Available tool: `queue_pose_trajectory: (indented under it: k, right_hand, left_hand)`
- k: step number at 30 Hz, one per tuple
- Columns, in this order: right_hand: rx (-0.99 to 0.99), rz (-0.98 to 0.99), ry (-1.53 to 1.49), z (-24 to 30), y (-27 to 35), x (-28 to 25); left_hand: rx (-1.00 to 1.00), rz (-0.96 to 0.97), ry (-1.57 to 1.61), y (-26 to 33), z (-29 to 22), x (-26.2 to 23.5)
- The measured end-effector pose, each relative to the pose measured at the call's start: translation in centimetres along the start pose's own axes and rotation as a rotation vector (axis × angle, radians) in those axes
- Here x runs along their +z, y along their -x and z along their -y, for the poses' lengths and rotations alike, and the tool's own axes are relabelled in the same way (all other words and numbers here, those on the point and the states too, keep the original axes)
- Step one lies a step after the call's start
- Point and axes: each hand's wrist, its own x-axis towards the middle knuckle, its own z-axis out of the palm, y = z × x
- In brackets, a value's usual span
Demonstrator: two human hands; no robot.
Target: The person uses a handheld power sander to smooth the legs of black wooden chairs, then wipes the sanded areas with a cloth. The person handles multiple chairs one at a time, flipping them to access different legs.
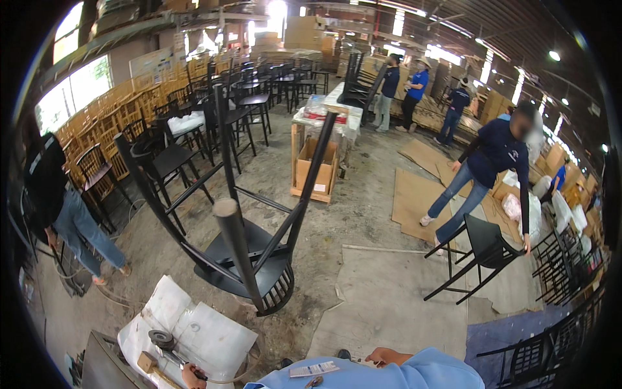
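My left hand (193, 376) is closed round the handle of a round-headed hand-held power tool (162, 339), low over a sheet-covered surface (214, 334). My right hand (383, 355) is in front of my blue shirt, its fingers curled; whatever they hold, if anything, is hidden. Ahead of me a black bar stool (236, 256) is upside down, legs pointing up and spindled back toward me. Neither hand touches it. A wooden-handled tool (149, 363) lies beside the power tool.
At right, a person (495, 155) grips another black stool (483, 253) on cardboard sheets (402, 298). At left stands a person in jeans (78, 214). Beyond are a wooden stand with a carton (316, 165) and rows of black chairs (249, 97). Stacked stools (551, 343) line the lower right.
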Motion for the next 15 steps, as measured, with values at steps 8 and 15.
queue_pose_trajectory:
  k: [8,15]
  right_hand:
    - [-0.692,-0.333,0.176,5.4,-0.5,-5.9]
    - [-0.951,0.459,-0.455,13.6,11.8,-2.4]
  left_hand:
    - [0.299,0.053,-0.336,6.6,0.7,0.6]
    - [0.309,0.459,-0.782,28.0,7.1,9.7]
